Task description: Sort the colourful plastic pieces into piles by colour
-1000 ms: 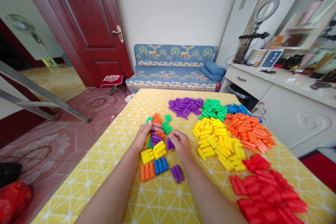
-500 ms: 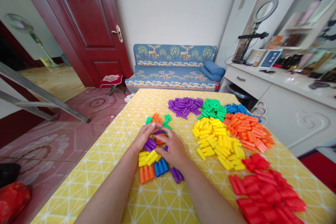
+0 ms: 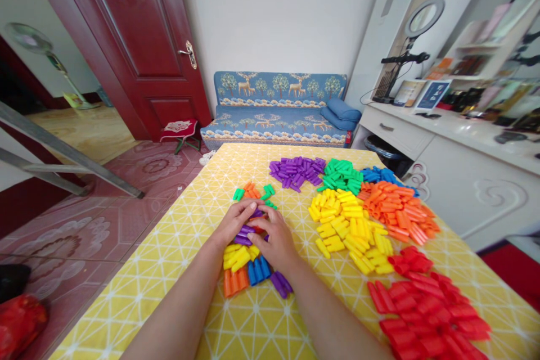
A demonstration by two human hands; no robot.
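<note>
Both hands cup a small cluster of ribbed plastic tube pieces on the table. My left hand (image 3: 236, 220) curves around the left and far side, its fingers bent over purple pieces (image 3: 243, 234). From the right, my right hand (image 3: 276, 236) bends around the same purple pieces and an orange piece (image 3: 258, 224), thumb on the near side. The fingertips of the two hands almost meet and partly hide what lies under them. Just nearer lie yellow pieces (image 3: 237, 257), blue pieces (image 3: 259, 269), orange pieces (image 3: 235, 282) and a purple pair (image 3: 280, 284).
Beyond the hands lie small green pieces (image 3: 269, 191). Sorted heaps cover the table's right side: purple (image 3: 296, 172), green (image 3: 342, 176), blue (image 3: 379, 174), yellow (image 3: 350, 225), orange (image 3: 399, 211) and red (image 3: 430, 304). A patterned sofa (image 3: 278, 107) stands past the table's far edge.
The purple pieces between my hands have turned and drawn closer together. My left hand has shifted slightly to the right, and the yellow pieces and near purple pair have moved a little.
</note>
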